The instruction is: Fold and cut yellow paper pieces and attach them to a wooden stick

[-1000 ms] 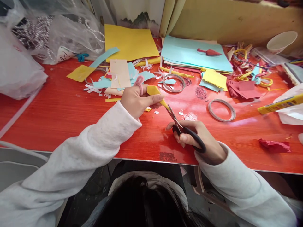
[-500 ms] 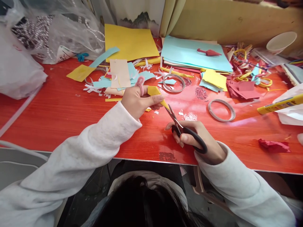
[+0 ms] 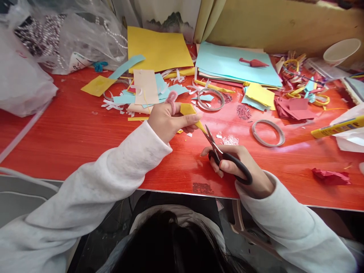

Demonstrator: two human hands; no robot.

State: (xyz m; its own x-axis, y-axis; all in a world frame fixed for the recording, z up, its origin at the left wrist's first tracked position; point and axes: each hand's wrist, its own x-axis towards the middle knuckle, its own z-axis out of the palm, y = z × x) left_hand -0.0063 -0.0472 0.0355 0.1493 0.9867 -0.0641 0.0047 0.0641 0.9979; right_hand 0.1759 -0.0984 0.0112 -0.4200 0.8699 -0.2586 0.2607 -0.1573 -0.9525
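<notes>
Fingers of the left hand (image 3: 172, 118) pinch folded yellow paper (image 3: 187, 109), best held steady for scissors (image 3: 215, 147) gripped in the right hand (image 3: 246, 163).

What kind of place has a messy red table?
Probably a paper-craft spot, though I can't tell if it's a home or workshop: there are scissors in the right hand, plus a big yellow sheet and blue scraps on the red table.

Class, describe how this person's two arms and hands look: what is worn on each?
Both arms wear long, pale grey, faintly mottled sleeves, loose and creased, ending at the wrists. The left hand has a fuzzy pink loop around a finger; the right hand shows no ring or glove.
</notes>
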